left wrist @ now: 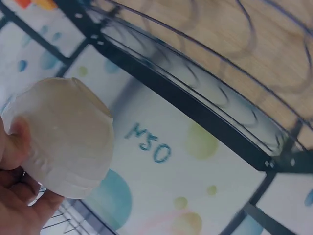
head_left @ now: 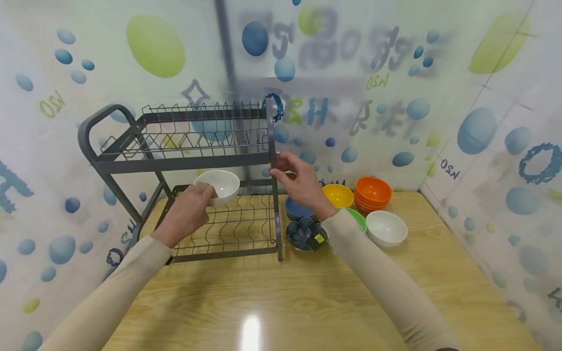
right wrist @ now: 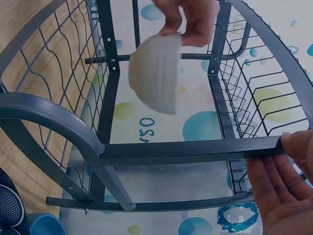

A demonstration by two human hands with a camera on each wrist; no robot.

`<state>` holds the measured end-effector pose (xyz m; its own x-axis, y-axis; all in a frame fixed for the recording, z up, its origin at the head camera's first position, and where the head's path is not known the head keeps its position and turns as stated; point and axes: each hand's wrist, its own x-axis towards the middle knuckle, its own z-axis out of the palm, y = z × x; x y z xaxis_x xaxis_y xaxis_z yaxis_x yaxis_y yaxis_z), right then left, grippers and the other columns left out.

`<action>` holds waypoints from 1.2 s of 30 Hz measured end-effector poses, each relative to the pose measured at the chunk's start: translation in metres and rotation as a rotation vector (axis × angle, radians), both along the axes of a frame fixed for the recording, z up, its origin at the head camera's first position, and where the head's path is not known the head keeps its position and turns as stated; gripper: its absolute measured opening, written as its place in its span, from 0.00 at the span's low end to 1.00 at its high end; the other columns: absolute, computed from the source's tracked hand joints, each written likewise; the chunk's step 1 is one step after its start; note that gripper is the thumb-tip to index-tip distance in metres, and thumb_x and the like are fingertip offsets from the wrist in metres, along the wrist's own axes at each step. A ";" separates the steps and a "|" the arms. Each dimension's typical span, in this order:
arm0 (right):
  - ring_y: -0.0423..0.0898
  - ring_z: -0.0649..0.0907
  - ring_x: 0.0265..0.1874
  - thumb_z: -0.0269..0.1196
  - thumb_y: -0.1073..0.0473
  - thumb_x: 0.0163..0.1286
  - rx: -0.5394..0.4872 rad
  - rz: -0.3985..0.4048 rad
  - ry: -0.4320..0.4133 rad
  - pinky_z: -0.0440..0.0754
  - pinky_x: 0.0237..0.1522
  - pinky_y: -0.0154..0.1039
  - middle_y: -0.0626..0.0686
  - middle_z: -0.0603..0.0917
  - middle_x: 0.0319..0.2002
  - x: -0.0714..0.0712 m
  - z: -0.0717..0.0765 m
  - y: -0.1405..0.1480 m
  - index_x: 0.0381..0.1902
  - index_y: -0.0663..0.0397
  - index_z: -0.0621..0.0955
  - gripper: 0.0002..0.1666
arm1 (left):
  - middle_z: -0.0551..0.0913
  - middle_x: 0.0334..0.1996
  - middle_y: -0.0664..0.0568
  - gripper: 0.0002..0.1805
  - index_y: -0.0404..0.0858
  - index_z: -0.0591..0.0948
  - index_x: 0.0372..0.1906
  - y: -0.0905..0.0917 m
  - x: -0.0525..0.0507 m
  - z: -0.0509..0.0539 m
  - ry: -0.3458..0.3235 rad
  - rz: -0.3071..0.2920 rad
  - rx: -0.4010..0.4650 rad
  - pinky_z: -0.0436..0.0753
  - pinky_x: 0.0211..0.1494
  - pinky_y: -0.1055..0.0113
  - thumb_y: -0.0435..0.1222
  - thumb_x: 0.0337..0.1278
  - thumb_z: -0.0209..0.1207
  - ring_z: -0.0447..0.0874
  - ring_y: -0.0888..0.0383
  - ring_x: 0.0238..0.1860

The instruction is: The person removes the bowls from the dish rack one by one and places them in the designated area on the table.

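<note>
Between the two tiers of a dark grey dish rack [head_left: 184,164], my left hand [head_left: 189,209] pinches a white bowl [head_left: 225,185] by its rim. The left wrist view shows the bowl [left wrist: 68,137] from outside, thumb on one side and fingers on the other. The bowl hangs above the wire lower tier [head_left: 237,229], apart from it. My right hand [head_left: 300,180] grips the rack's right-hand upright; the right wrist view shows the thumb and fingers [right wrist: 274,181] around the bar. That view also shows the bowl [right wrist: 156,73] tilted in the left hand.
Right of the rack stand a blue bowl [head_left: 296,208], a dark bowl holding small dark items [head_left: 303,236], a yellow bowl [head_left: 338,194], a partly hidden green bowl [head_left: 356,218], stacked orange bowls [head_left: 373,192] and another white bowl [head_left: 387,229]. A patterned wall covering [head_left: 351,97] surrounds the wooden table [head_left: 281,302].
</note>
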<state>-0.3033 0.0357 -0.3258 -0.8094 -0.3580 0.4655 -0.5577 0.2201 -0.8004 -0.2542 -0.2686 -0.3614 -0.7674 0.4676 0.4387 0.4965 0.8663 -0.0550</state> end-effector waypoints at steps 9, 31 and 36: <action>0.46 0.87 0.51 0.62 0.55 0.77 -0.005 -0.014 -0.005 0.86 0.57 0.44 0.50 0.87 0.50 0.000 -0.001 0.000 0.61 0.48 0.79 0.17 | 0.84 0.35 0.44 0.21 0.34 0.77 0.39 0.023 0.028 -0.002 0.224 -0.163 0.121 0.87 0.52 0.44 0.15 0.41 0.70 0.85 0.45 0.41; 0.49 0.80 0.65 0.65 0.55 0.75 0.317 0.134 0.256 0.80 0.67 0.49 0.52 0.79 0.68 0.035 0.012 0.048 0.69 0.53 0.75 0.28 | 0.82 0.34 0.52 0.24 0.37 0.77 0.36 0.081 0.073 0.006 0.251 -0.424 0.228 0.89 0.44 0.55 0.13 0.36 0.69 0.80 0.57 0.38; 0.46 0.78 0.67 0.71 0.54 0.69 0.403 0.248 0.396 0.80 0.67 0.46 0.48 0.80 0.66 0.061 0.014 0.069 0.65 0.50 0.79 0.29 | 0.84 0.38 0.51 0.23 0.38 0.77 0.37 0.092 0.074 0.006 0.214 -0.448 0.216 0.89 0.45 0.56 0.15 0.39 0.70 0.82 0.56 0.40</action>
<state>-0.2421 0.1051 -0.3113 -0.4727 -0.7239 0.5025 -0.8688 0.2875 -0.4031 -0.1801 -0.1764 -0.3551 -0.3967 0.6104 0.6855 0.8172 0.5751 -0.0392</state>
